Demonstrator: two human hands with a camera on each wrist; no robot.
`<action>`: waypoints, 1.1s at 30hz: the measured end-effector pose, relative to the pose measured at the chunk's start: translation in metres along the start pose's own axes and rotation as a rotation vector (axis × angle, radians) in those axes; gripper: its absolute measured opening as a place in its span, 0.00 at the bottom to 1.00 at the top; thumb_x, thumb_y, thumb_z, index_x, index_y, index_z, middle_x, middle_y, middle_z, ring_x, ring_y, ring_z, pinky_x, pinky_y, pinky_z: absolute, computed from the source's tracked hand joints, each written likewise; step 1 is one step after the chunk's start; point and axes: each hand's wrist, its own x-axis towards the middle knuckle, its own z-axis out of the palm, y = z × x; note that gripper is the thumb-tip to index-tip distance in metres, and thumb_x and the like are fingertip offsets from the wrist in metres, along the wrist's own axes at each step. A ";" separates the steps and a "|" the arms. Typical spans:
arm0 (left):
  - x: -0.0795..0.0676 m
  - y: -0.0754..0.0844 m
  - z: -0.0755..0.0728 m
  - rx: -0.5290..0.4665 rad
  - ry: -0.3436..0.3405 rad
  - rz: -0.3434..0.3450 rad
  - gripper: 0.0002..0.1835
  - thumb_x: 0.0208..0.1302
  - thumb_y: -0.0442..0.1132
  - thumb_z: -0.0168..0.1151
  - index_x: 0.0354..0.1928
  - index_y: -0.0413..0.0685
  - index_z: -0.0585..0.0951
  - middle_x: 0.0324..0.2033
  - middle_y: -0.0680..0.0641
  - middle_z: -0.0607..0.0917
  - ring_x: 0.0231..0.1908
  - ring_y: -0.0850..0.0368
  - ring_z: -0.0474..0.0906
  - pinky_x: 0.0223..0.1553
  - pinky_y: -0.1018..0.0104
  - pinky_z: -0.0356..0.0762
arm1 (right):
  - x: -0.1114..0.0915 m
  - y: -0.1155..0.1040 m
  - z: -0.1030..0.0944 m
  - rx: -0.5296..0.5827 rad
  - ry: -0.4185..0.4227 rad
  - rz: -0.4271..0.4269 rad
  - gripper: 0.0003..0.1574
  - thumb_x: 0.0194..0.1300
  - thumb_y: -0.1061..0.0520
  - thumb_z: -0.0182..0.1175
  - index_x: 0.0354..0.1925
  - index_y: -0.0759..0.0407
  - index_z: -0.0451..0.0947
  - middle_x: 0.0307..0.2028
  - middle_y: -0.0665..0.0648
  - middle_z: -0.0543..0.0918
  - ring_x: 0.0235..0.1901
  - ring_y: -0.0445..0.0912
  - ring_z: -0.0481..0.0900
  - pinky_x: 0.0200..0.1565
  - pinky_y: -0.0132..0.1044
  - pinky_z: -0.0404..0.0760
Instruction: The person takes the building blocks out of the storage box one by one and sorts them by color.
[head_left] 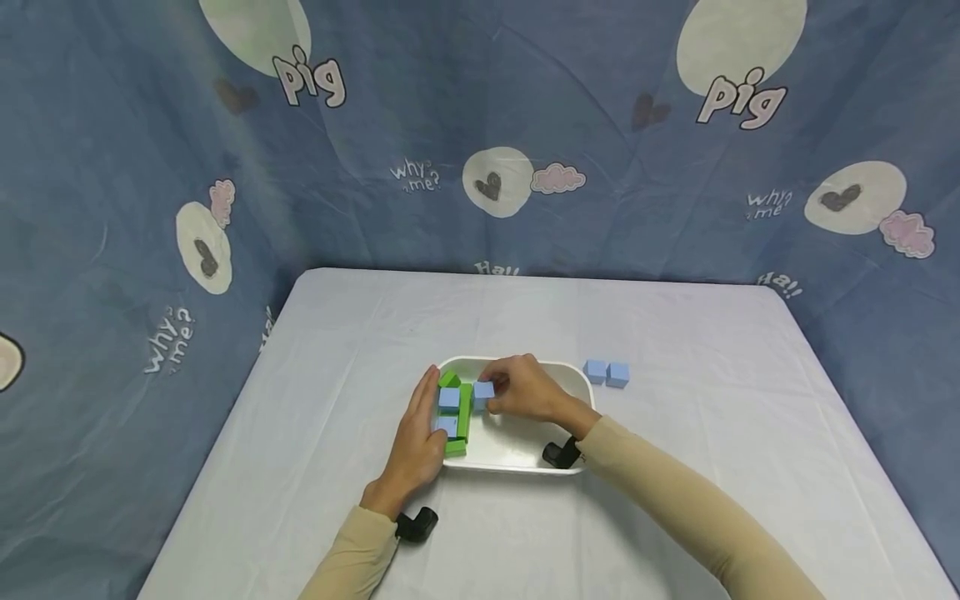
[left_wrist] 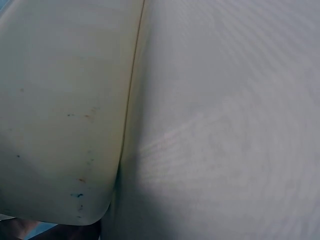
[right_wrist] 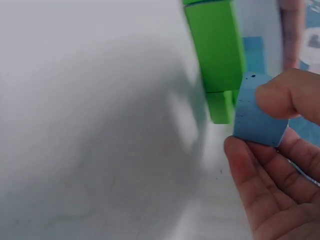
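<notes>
Held block: A pale blue block (head_left: 483,390) sat inside the white tray (head_left: 517,471), toward its left end; whether its underside met the floor could not be told.
Right hand: The right hand (head_left: 528,387), nearer of the two, reached across the tray and pinched the block between thumb and fingers, the block lying to its left.
Left hand: Fingers straight, the left hand (head_left: 420,442) lay along the tray's left end.
Between them: A long green bar (head_left: 464,412), its length running near to far, stood just left of the held block, with two blue blocks (head_left: 449,398) beyond it toward the left hand.
Block's look: Close to a cube, with no clear long axis, it showed flat faces and a dark speck near one corner.
Outside: Two more blue cubes (head_left: 618,375) rested beside the tray's far right corner.
</notes>
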 end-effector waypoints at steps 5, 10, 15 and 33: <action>0.000 0.001 0.000 0.005 0.005 -0.007 0.50 0.49 0.22 0.48 0.80 0.36 0.50 0.79 0.40 0.52 0.77 0.46 0.49 0.75 0.46 0.49 | -0.007 -0.003 -0.017 0.090 0.032 0.045 0.17 0.50 0.65 0.72 0.42 0.57 0.86 0.32 0.49 0.86 0.32 0.41 0.84 0.39 0.35 0.84; -0.002 0.001 -0.002 0.019 0.021 -0.029 0.49 0.50 0.22 0.48 0.80 0.36 0.50 0.79 0.41 0.52 0.77 0.45 0.49 0.75 0.46 0.48 | -0.015 -0.003 -0.035 0.140 0.070 0.067 0.17 0.52 0.63 0.70 0.43 0.55 0.85 0.35 0.49 0.85 0.36 0.44 0.84 0.44 0.39 0.84; -0.005 0.000 -0.001 0.005 0.024 -0.043 0.49 0.50 0.21 0.47 0.80 0.35 0.50 0.79 0.40 0.52 0.77 0.45 0.48 0.75 0.46 0.47 | -0.023 0.003 -0.054 0.162 0.128 0.089 0.17 0.54 0.64 0.70 0.44 0.55 0.84 0.37 0.50 0.85 0.37 0.46 0.84 0.46 0.42 0.84; -0.001 0.002 0.005 -0.006 0.017 -0.021 0.49 0.49 0.20 0.45 0.80 0.36 0.50 0.79 0.38 0.52 0.78 0.45 0.47 0.75 0.44 0.46 | -0.069 0.042 -0.122 0.108 0.260 0.157 0.19 0.55 0.67 0.70 0.47 0.63 0.84 0.40 0.58 0.87 0.40 0.50 0.86 0.49 0.56 0.82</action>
